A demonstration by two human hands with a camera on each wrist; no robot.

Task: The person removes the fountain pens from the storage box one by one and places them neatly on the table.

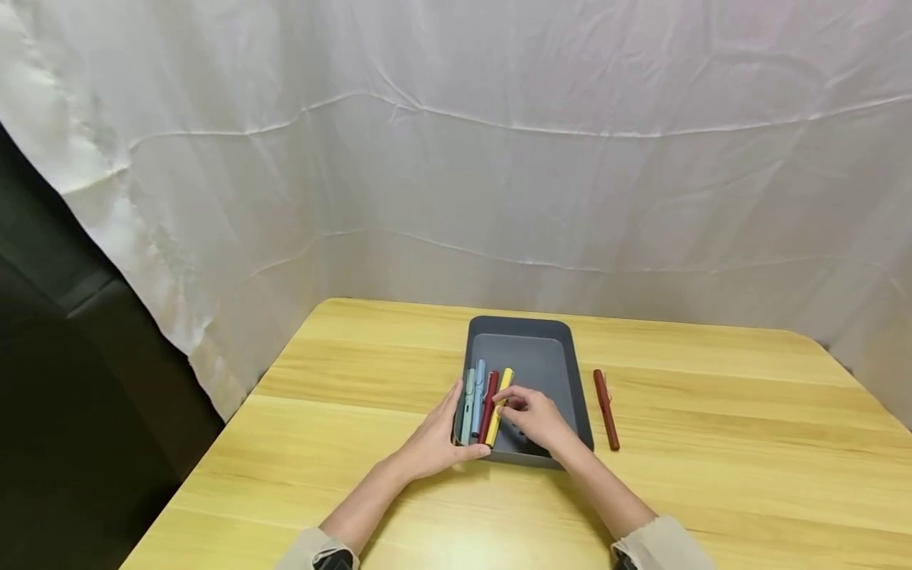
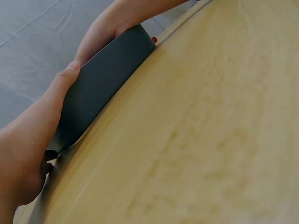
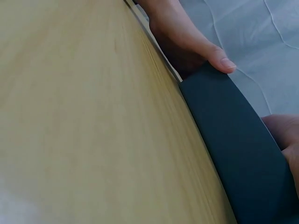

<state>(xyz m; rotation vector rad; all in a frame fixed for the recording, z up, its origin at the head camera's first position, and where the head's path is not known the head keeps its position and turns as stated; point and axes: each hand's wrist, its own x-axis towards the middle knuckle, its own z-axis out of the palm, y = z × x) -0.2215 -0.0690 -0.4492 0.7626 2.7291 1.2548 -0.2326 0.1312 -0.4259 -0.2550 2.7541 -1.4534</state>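
Observation:
A dark grey tray (image 1: pixel 523 326) rests on the wooden table. Along its left side lie a pale green pen (image 1: pixel 468 408), a light blue pen (image 1: pixel 478 396), a dark red pen (image 1: pixel 488 408) and a yellow pen (image 1: pixel 494 427), side by side and slightly slanted. My left hand (image 1: pixel 433 443) holds the tray's near left corner, thumb along the front wall and fingers along the left side. Reaching in over the front edge, my right hand (image 1: pixel 534 416) pinches the yellow pen near its middle. Both wrist views show the tray's outer wall (image 2: pixel 103 84), which hides the pens.
Right of the tray, a red pen (image 1: pixel 606 410) with a clip lies on the table (image 1: pixel 712 443). White cloth (image 1: pixel 534 198) hangs behind the table and along its left side. Something black (image 1: pixel 85 380) stands beyond the cloth at the left.

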